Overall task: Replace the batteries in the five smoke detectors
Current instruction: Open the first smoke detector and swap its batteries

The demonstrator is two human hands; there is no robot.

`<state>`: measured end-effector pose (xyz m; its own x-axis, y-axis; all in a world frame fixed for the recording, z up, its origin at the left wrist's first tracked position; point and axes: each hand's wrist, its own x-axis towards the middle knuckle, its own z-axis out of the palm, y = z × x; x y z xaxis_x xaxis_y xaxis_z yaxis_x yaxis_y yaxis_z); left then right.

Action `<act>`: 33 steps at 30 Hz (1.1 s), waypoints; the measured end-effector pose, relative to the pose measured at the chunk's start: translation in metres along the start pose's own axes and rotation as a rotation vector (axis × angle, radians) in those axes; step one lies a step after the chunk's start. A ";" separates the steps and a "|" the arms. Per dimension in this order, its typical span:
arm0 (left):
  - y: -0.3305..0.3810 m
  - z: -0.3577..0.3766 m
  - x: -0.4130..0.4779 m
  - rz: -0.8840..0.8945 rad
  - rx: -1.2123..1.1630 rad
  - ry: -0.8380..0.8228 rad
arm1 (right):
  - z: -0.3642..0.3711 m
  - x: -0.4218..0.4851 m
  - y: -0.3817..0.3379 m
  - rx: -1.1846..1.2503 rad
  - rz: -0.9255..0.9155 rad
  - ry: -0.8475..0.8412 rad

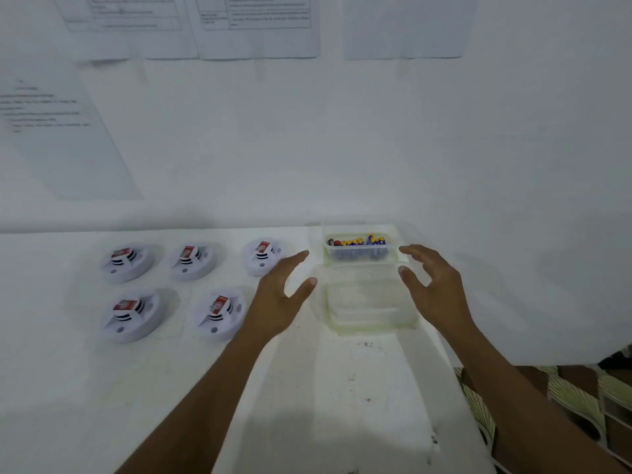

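Several white round smoke detectors lie on the white table in two rows at the left, each with a red battery showing on top; the nearest is by my left wrist, another sits at the back. A clear tub of batteries stands at the back, with an empty clear tub in front of it. My left hand hovers open left of the empty tub. My right hand hovers open at its right. Neither hand holds anything.
The white table ends at the right, where patterned fabric shows below its edge. A white wall rises behind, with printed sheets pinned high up and one sheet at the left.
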<state>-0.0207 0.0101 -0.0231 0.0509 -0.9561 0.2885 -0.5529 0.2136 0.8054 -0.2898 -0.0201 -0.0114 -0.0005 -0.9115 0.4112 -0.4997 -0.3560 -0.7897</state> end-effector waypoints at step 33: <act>-0.090 -0.145 -0.041 -0.165 -0.178 -0.211 | 0.181 -0.063 -0.109 -0.064 -0.247 -0.239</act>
<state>0.1479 0.0589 -0.0322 -0.0555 -0.9973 0.0476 -0.3965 0.0657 0.9157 -0.0787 0.0393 -0.0332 0.3265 -0.8245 0.4622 -0.5127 -0.5653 -0.6462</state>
